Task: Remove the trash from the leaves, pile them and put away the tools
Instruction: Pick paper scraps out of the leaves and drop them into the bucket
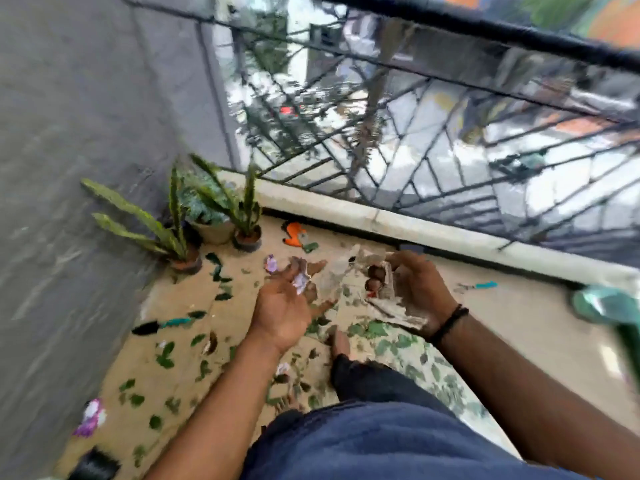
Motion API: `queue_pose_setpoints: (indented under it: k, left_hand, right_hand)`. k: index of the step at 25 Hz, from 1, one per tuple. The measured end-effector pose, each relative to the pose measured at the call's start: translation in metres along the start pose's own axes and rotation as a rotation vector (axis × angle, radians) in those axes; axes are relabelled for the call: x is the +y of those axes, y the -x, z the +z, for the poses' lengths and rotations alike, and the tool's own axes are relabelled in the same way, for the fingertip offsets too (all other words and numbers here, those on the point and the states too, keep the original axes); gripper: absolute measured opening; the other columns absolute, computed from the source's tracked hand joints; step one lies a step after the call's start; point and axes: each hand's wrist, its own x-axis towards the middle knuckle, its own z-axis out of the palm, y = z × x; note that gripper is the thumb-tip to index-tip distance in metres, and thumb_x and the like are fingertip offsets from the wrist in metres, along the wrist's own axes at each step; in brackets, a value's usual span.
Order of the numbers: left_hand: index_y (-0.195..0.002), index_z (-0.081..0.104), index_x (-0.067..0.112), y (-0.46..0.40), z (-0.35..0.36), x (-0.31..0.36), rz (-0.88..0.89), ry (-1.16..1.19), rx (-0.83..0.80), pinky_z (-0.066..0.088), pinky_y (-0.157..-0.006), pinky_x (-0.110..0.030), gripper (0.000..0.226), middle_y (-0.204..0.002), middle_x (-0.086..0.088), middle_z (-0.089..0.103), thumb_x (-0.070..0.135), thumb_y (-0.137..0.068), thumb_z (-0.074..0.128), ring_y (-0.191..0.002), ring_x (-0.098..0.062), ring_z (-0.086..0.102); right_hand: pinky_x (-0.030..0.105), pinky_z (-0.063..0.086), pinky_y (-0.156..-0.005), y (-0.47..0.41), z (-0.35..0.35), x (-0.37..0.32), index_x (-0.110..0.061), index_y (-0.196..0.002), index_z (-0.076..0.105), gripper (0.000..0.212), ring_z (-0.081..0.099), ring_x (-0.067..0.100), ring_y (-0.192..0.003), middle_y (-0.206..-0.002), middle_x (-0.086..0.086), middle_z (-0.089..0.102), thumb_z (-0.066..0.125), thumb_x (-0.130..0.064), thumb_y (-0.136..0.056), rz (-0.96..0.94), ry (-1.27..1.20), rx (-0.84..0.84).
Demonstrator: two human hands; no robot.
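The left hand, palm up with fingers loosely curled, cradles a crumpled purple-white scrap, while the right hand curls its fingers round a wad of crumpled paper, both above green leaves strewn on the floor, a trowel lying left, potted plants far left.

Readable text: you have none in this view; motion blur smears everything.
Crumpled paper: the grey marks you see on it, held in the right hand, are too blurred to read.
Purple wrapper: no legible print, well left of that paper.
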Motion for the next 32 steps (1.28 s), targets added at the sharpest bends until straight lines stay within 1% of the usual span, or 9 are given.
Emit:
queue_pose_setpoints:
  k: [3,6,8,12,14,18,21,27,32]
  left_hand:
    - [-0.098,0.06,0.017,-0.021,0.052,-0.042,-0.196,-0.072,-0.174,0.055,-0.088,-0.06,0.025,-0.135,-0.014,0.049,0.033,-0.082,0.07,-0.142,-0.039,0.042]
    - [-0.106,0.061,0.015,-0.034,0.103,-0.083,-0.325,-0.239,-0.31,0.039,-0.109,-0.066,0.036,-0.128,-0.014,0.039,0.03,-0.081,0.081,-0.141,-0.039,0.04]
    - [-0.116,0.064,0.006,-0.042,0.138,-0.118,-0.356,-0.447,-0.352,0.026,-0.117,-0.065,0.047,-0.125,-0.022,0.048,0.03,-0.08,0.082,-0.125,-0.042,0.047]
    - [-0.109,0.066,0.001,-0.042,0.217,-0.225,-0.218,-0.85,-0.339,0.056,-0.079,-0.047,0.029,-0.102,-0.023,0.066,0.025,-0.094,0.065,-0.091,-0.037,0.061]
    - [-0.092,0.069,0.012,-0.041,0.252,-0.298,-0.142,-0.98,-0.315,0.051,-0.063,-0.033,0.014,-0.083,-0.01,0.067,0.022,-0.097,0.06,-0.077,-0.026,0.061]
    - [-0.085,0.073,0.013,-0.031,0.298,-0.441,0.05,-1.239,-0.347,0.049,-0.069,-0.044,0.021,-0.081,-0.011,0.07,0.032,-0.087,0.064,-0.075,-0.029,0.064]
    - [-0.08,0.07,0.018,-0.012,0.329,-0.527,0.163,-1.318,-0.531,0.048,-0.073,-0.039,0.02,-0.078,-0.006,0.069,0.016,-0.096,0.058,-0.073,-0.019,0.061]
    - [-0.074,0.059,0.021,0.014,0.382,-0.659,0.213,-1.386,-0.912,0.044,-0.068,-0.037,0.023,-0.071,0.005,0.061,0.028,-0.096,0.058,-0.071,-0.012,0.055]
    - [-0.068,0.05,0.025,0.031,0.415,-0.758,0.089,-1.411,-1.17,0.038,-0.06,-0.024,0.034,-0.058,0.017,0.052,0.013,-0.099,0.057,-0.059,0.0,0.044]
  right_hand:
    - [0.03,0.053,-0.057,0.047,-0.051,-0.002,0.001,-0.086,0.065,0.025,0.061,0.024,-0.056,-0.066,0.011,0.063,0.055,-0.021,-0.08,-0.081,-0.2,0.041]
    - [0.035,0.045,-0.06,0.074,-0.106,0.002,0.003,-0.106,0.06,0.063,0.055,0.027,-0.057,-0.067,0.012,0.06,0.081,-0.028,-0.057,-0.21,-0.259,0.178]
    - [0.035,0.045,-0.058,0.1,-0.137,0.002,0.002,-0.099,0.069,0.052,0.054,0.026,-0.054,-0.069,0.014,0.062,0.08,-0.03,-0.06,-0.311,-0.301,0.218]
    - [0.029,0.051,-0.051,0.146,-0.209,-0.001,0.0,-0.102,0.076,0.028,0.056,0.027,-0.057,-0.087,0.023,0.064,0.061,-0.014,-0.083,-0.525,-0.402,0.238]
    - [0.03,0.052,-0.053,0.168,-0.253,0.001,0.005,-0.111,0.068,0.026,0.059,0.031,-0.068,-0.099,0.027,0.064,0.064,-0.011,-0.09,-0.611,-0.429,0.328]
    - [0.027,0.052,-0.061,0.226,-0.342,0.007,-0.003,-0.103,0.068,0.011,0.063,0.025,-0.074,-0.094,0.019,0.069,0.058,-0.006,-0.098,-0.651,-0.47,0.643]
    - [0.035,0.046,-0.073,0.271,-0.402,0.014,0.002,-0.113,0.066,0.031,0.059,0.029,-0.085,-0.113,0.027,0.066,0.064,-0.024,-0.097,-0.714,-0.653,0.744]
    - [0.044,0.048,-0.102,0.338,-0.482,0.033,-0.004,-0.13,0.064,0.054,0.06,0.033,-0.113,-0.126,0.02,0.065,0.068,-0.04,-0.091,-0.883,-1.145,0.649]
    - [0.046,0.042,-0.074,0.389,-0.563,0.031,-0.006,-0.097,0.073,0.046,0.057,0.035,-0.085,-0.095,0.026,0.063,0.075,-0.039,-0.064,-0.917,-1.106,1.066]
